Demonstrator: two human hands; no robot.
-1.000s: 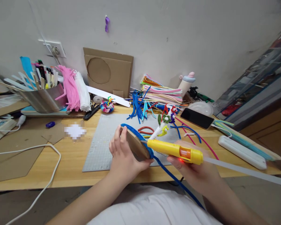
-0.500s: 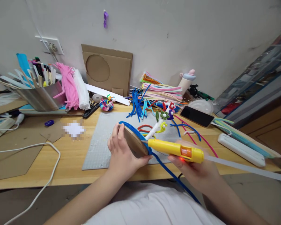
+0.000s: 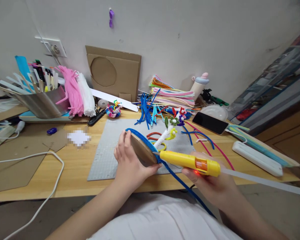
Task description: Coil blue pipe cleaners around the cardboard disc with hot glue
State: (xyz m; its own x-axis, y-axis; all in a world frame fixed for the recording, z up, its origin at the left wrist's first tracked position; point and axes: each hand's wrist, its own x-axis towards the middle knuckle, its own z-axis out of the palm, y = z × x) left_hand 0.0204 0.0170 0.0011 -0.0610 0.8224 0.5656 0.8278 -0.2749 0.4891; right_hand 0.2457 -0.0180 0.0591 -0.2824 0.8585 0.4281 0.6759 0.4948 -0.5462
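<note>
Left hand (image 3: 130, 165) grips cardboard disc (image 3: 143, 150) near worktop (image 3: 75, 186) front edge; right hand (image 3: 211, 185) grips glue gun (image 3: 178, 159), nozzle (image 3: 157, 153) at blue pipe cleaner (image 3: 140, 135).

Even indoor light, soft wall shadows, wide-angle stretching at edges, pixelated patch

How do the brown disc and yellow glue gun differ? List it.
The brown disc is round; the yellow glue gun is long. The disc tilts steeply; the glue gun lies nearly level. The disc is edged with blue cord; the glue gun shows a red light. Both are held: disc in the left hand, glue gun in the right hand.
</note>
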